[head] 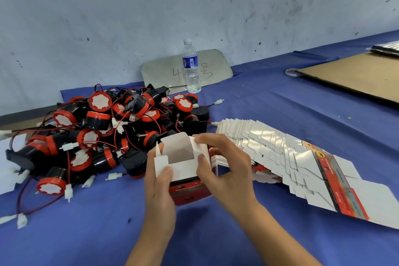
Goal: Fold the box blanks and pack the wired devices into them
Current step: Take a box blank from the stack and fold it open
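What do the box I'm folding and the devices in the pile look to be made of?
Box: thin printed cardboard, it seems; white matte inside, red glossy outside, flaps creased sharply. Devices: likely moulded plastic, shiny black bodies with red rims and white faces; thin red and black insulated wires end in white connectors.

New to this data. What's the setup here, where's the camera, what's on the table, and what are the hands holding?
There is no robot. A person works with bare hands, and the single picture comes from a wide-angle camera worn on their head, looking forward and down.

The left hand and the right hand both grip a half-folded red and white box; its top is open and it looks empty inside. The right fingers pinch one of its white flaps.

On the blue table cover lie a pile of black and red wired devices to the left and a fanned stack of flat box blanks to the right. Further back stand a water bottle, and a brown cardboard sheet lies at the far right.
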A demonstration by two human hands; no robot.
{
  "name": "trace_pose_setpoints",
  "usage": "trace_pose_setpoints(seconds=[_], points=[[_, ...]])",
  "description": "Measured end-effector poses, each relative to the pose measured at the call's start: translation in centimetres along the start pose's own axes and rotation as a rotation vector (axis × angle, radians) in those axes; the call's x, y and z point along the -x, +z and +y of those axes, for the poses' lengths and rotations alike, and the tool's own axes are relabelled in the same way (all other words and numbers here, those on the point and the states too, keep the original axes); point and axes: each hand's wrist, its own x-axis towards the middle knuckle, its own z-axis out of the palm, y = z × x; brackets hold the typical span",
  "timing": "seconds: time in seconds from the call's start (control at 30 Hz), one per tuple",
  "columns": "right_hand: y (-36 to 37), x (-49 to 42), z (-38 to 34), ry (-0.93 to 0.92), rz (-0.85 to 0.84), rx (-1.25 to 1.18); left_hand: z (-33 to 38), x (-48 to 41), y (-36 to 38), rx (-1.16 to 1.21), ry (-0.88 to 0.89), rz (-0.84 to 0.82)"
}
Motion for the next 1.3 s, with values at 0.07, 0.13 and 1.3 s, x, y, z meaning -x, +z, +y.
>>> trace_pose_setpoints(seconds=[0.07,0.13,1.3], points=[[-0.1,-0.1,0.0,-0.023,-0.009,-0.018,0.1,0.0,0.0,-0.009,0.012,-0.008],[-0.1,-0.2,0.0,-0.027,-0.025,-0.019,0.1,0.0,0.0,-0.02,0.04,-0.02],[0.1,-0.3,-0.3,0.406,-0.17,-0.328,-0.9,0.2,0.2,-0.62,0.552,0.062]])
